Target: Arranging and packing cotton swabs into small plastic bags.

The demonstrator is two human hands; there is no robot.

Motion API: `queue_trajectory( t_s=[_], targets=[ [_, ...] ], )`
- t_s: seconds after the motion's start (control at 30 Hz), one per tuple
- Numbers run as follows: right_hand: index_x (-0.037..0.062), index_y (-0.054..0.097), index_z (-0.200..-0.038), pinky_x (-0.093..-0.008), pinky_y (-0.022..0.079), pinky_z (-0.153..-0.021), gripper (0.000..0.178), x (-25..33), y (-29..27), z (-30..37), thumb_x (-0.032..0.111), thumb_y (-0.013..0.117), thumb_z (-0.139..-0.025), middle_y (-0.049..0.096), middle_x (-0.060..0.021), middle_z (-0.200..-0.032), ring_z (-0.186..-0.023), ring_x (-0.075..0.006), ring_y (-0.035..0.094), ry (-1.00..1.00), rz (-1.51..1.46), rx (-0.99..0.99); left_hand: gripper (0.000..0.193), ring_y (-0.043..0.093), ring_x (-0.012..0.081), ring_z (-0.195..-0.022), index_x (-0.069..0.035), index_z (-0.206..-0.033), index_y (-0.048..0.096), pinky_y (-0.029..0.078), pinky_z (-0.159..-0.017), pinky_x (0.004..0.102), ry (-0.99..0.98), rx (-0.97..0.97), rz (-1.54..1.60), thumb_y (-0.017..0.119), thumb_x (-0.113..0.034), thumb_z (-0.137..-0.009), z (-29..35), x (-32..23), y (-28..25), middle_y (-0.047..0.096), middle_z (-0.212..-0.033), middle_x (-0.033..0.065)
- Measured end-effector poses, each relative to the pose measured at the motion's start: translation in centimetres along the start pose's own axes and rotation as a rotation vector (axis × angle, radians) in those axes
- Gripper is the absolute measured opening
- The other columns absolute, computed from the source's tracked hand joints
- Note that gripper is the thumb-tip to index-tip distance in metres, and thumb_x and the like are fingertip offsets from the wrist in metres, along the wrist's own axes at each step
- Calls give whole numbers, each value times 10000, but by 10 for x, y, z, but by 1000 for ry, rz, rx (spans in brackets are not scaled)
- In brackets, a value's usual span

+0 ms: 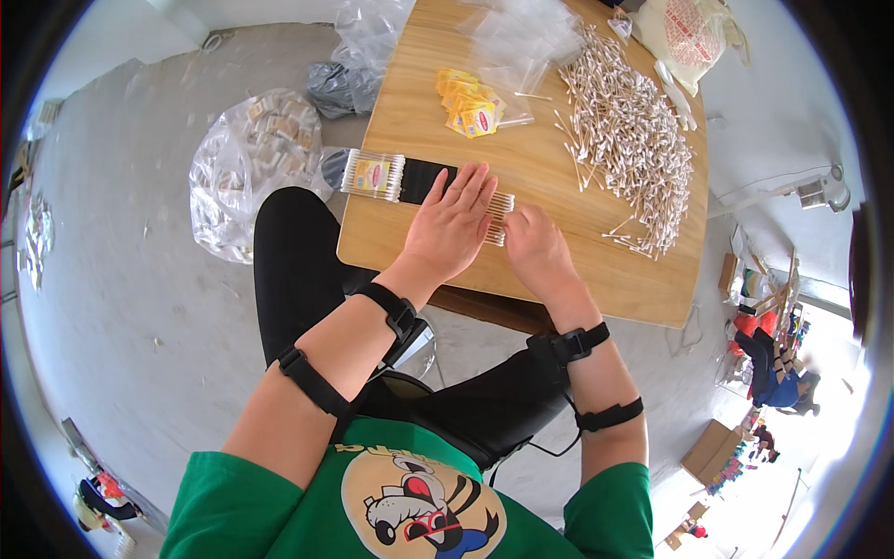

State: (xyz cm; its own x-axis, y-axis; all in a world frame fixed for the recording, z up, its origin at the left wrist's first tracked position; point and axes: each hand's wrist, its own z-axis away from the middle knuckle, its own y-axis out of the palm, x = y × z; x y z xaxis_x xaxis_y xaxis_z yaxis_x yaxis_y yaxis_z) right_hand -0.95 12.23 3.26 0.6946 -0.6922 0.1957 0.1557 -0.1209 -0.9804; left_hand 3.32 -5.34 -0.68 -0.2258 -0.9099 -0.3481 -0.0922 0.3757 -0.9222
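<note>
My left hand [449, 226] lies flat with its fingers stretched out, across a row of cotton swabs [498, 220] and the end of a black strip [424, 181] on the table. Close by on the right, my right hand [537, 248] is closed, its curled fingertips at the row's right edge. What those fingers grip, if anything, is hidden. At the strip's left end sits a clear packet of cotton swabs [372, 175] with a yellow card in it. The palm covers part of the row.
Loose cotton swabs [633, 140] form a big heap on the wooden table [596, 279]. Yellow cards [470, 104] and clear plastic bags [521, 37] lie farther back. On the floor at left stands a clear sack of packets [256, 168]. Other people [787, 382] are far right.
</note>
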Motion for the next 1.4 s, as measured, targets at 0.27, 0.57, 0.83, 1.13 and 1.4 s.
queue_trajectory(
  t_s=[0.27, 0.57, 0.83, 1.13, 1.4],
  targets=[
    [28, 621, -920, -429, 526, -702, 32, -11, 17, 14, 38, 630, -892, 638, -145, -902, -841, -350, 633, 245, -361, -311, 553, 292, 223, -1516, -76, -1530, 412, 203, -1242, 450, -5, -8, -5, 476, -301, -1029, -1, -3, 2, 344, -1625, 86],
    [9, 618, -881, -383, 509, -663, 53, 35, -1, 87, 33, 663, -895, 620, -149, -797, -737, -319, 622, 390, -669, -198, 550, 296, 240, -1514, -59, -1529, 406, 224, -1234, 461, 8, 26, -6, 467, -301, -1039, 0, 0, -2, 337, -1627, 104],
    [21, 610, -870, -434, 494, -659, 80, 44, 9, 90, -19, 676, -850, 602, -127, -800, -740, -343, 599, 351, -504, -268, 542, 302, 246, -1513, -48, -1522, 417, 229, -1232, 470, 30, 22, -33, 436, -332, -1060, -1, 3, -1, 336, -1628, 113],
    [39, 689, -939, -400, 512, -711, 140, 25, 24, 41, -44, 653, -832, 649, -113, -884, -801, -314, 625, 282, -464, -566, 524, 347, 254, -1492, -55, -1512, 435, 253, -1223, 476, 30, 24, -11, 463, -286, -1043, -3, -3, -2, 373, -1607, 115],
    [15, 574, -799, -358, 484, -632, 119, 36, 7, 71, -29, 679, -836, 609, -110, -794, -699, -287, 605, 455, -811, -303, 526, 349, 254, -1491, -43, -1509, 441, 265, -1214, 475, 27, 22, -22, 464, -291, -1046, -3, -1, -4, 385, -1600, 121]
  ],
)
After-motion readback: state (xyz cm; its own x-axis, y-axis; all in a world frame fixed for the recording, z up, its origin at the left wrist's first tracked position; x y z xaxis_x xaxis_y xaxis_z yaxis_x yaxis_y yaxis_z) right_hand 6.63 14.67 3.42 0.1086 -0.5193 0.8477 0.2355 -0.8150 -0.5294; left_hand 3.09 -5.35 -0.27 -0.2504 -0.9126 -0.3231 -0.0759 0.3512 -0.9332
